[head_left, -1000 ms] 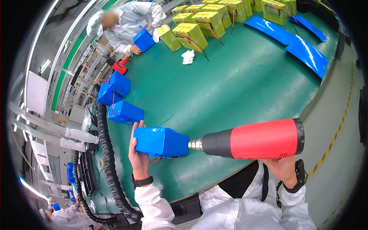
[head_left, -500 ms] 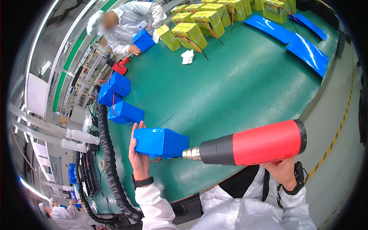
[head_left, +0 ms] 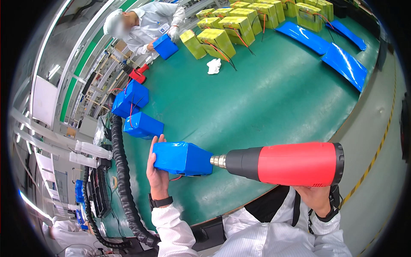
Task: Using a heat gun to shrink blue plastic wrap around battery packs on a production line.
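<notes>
A battery pack in shiny blue shrink wrap rests in my left hand, its fingers along the left end. A red wire shows below the pack. My right hand grips a red and black heat gun from below; the gun body hides most of those fingers. The gun's metal nozzle points left at the pack's right end, very close to it. Whether the two touch, I cannot tell.
More blue-wrapped packs stand left on the green table, by a black ribbed hose. Another red heat gun lies beyond. Yellow-green packs and blue wrap sleeves are at the back. A co-worker holds a blue pack.
The heat gun's nozzle has risen along the pack's right end, and the gun now lies closer to level. Across the table, the co-worker's blue pack has been lifted and turned.
</notes>
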Tool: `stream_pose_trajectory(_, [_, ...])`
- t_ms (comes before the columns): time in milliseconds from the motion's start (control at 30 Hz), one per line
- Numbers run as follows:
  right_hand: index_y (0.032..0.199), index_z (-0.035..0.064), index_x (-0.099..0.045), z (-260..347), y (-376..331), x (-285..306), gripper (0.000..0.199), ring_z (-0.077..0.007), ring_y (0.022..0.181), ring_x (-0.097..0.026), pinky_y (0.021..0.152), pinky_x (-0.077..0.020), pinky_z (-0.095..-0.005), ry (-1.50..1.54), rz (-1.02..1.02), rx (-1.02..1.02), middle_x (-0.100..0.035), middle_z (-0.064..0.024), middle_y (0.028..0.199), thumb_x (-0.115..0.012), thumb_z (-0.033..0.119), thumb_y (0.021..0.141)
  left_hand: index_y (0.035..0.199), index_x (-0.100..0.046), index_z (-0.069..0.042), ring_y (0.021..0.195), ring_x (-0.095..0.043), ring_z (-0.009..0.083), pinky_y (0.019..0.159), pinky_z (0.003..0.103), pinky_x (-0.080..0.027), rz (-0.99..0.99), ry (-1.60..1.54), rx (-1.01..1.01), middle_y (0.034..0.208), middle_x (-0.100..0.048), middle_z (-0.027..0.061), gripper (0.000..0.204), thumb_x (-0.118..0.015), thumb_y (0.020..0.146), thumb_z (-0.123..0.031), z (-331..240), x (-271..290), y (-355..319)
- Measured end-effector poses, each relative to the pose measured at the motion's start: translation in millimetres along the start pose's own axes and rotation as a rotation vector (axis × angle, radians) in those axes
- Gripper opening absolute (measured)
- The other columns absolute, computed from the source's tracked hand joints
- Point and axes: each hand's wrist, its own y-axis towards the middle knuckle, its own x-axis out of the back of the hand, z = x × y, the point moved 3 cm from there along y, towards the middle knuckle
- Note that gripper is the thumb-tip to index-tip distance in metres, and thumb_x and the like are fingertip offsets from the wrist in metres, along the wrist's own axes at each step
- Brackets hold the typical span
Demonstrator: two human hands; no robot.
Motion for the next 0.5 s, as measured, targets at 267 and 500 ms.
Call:
stream_pose_trajectory(267, [0.11,0.0007,-0.07,6.9,12.1,11.7,0.036,-0.0208,0.091,-0.071,0.081,-0.0563,-0.0351,0.176,-0.054,-0.144,-0.073,-0.0081,0.101,-0.088,0.009,0.081,0.156,-0.038,0.003,0.141,-0.046,0.0309,0.12,0.041,-0.031,-0.074,0.28,0.062,0.159,-0.042,0.0187,0.065,-0.055,0.1,-0.024,-21.7,4.8,-6.7])
stream_pose_trajectory(500, [0.117,-0.001,-0.067,-9.2,-0.3,40.8,0.033,-0.017,0.096,-0.068,0.09,-0.0535,-0.0351,0.117,-0.171,-0.302,-0.072,-0.0075,0.109,-0.08,0.008,0.088,0.154,-0.047,-0.015,0.14,-0.043,0.0432,0.115,0.051,-0.036,-0.009,1.484,-0.131,0.155,-0.039,0.0297,0.08,-0.077,0.086,-0.044,-65.6,-93.3,-30.7])
